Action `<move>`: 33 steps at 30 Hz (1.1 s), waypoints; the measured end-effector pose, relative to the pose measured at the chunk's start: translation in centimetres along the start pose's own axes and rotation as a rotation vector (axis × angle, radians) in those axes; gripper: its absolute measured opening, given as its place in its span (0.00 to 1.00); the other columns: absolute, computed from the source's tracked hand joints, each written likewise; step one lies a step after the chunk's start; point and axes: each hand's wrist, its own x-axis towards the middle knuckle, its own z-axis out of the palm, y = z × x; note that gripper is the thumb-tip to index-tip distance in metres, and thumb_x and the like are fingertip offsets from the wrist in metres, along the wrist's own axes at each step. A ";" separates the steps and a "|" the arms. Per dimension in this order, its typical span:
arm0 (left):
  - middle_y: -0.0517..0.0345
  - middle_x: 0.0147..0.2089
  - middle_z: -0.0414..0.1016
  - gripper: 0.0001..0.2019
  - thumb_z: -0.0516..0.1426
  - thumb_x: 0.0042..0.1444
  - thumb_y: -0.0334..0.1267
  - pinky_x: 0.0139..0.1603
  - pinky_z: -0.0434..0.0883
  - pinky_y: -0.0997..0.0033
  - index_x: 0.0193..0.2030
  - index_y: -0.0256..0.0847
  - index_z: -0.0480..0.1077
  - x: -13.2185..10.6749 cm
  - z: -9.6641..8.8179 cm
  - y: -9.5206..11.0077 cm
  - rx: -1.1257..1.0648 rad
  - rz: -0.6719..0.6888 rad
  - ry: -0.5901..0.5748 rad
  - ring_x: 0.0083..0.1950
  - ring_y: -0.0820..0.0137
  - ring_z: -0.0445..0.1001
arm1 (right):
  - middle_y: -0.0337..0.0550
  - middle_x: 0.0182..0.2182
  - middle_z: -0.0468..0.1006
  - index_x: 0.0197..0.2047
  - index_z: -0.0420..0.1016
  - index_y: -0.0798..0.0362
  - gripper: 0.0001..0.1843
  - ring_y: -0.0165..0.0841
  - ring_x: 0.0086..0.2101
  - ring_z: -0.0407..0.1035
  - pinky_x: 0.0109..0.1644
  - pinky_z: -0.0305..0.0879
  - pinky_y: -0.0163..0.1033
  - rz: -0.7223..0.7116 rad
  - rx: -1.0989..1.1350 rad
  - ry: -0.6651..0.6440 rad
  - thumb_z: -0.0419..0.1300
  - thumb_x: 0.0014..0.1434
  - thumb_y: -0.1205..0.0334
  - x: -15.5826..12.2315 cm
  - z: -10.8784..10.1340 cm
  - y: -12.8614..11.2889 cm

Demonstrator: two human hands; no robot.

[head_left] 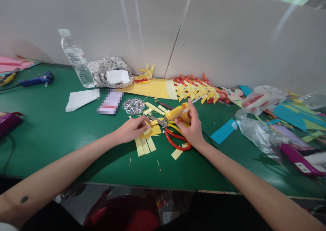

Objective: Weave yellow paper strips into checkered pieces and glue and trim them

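My right hand (193,126) is closed around a yellow glue gun (177,112), its nozzle pointing left toward a woven piece of yellow paper strips (150,131). My left hand (132,128) pinches that woven piece and presses it onto the green table (51,129). Loose ends of the strips (145,145) stick out toward me below the left hand. Red-handled scissors (175,139) lie on the table just under my right hand.
A dish of googly eyes (134,105), a phone (111,103), white paper (82,99), a water bottle (76,59) and a cloth bag (110,71) stand behind. Finished woven paper shapes (198,88) line the wall. Plastic bags (257,129) and coloured paper crowd the right; a blue glue gun (38,79) lies far left.
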 end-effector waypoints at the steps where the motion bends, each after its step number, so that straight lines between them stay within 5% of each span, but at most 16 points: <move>1: 0.64 0.23 0.64 0.12 0.46 0.59 0.44 0.24 0.57 0.73 0.44 0.41 0.64 0.1 -0.1 -0.1 -0.015 -0.004 0.010 0.23 0.74 0.61 | 0.45 0.51 0.68 0.65 0.46 0.43 0.42 0.44 0.48 0.66 0.50 0.66 0.52 -0.043 -0.030 -0.028 0.60 0.50 0.62 0.0 0.0 0.0; 14: 0.64 0.22 0.61 0.14 0.44 0.61 0.42 0.29 0.60 0.72 0.47 0.41 0.64 0.3 -0.6 -0.8 -0.012 -0.058 0.002 0.26 0.72 0.63 | 0.49 0.51 0.67 0.67 0.38 0.45 0.40 0.43 0.49 0.64 0.48 0.67 0.49 -0.328 -0.212 -0.326 0.53 0.56 0.68 -0.2 0.1 0.0; 33: 0.61 0.28 0.64 0.13 0.45 0.61 0.41 0.32 0.61 0.71 0.47 0.41 0.64 0.4 -0.4 -1.2 -0.064 -0.059 -0.007 0.30 0.72 0.63 | 0.50 0.47 0.67 0.66 0.34 0.40 0.41 0.43 0.41 0.68 0.38 0.70 0.46 -0.409 -0.336 -0.398 0.49 0.56 0.73 0.0 0.2 0.3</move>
